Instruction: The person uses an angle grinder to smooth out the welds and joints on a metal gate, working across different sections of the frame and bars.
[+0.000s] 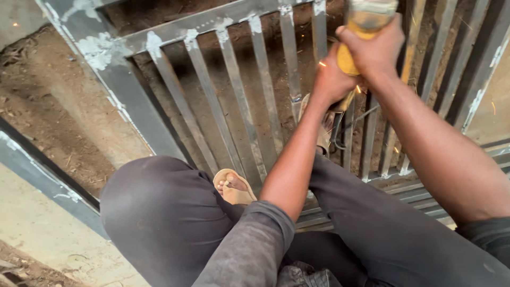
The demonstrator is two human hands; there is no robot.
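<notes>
Both hands, left hand (pixel 330 79) and right hand (pixel 372 50), grip clamped on the yellow angle grinder (pixel 357 32), sparks flying; the steel gate (pixel 212 95) has several ground weld joints, more looks left.

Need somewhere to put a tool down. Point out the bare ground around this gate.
Bare brown dirt lies left of the grey metal barred gate frame, and pale concrete lies below its lower rail. It is crowded upper right, where both hands, left hand and right hand, grip the yellow grinder over the bars.
</notes>
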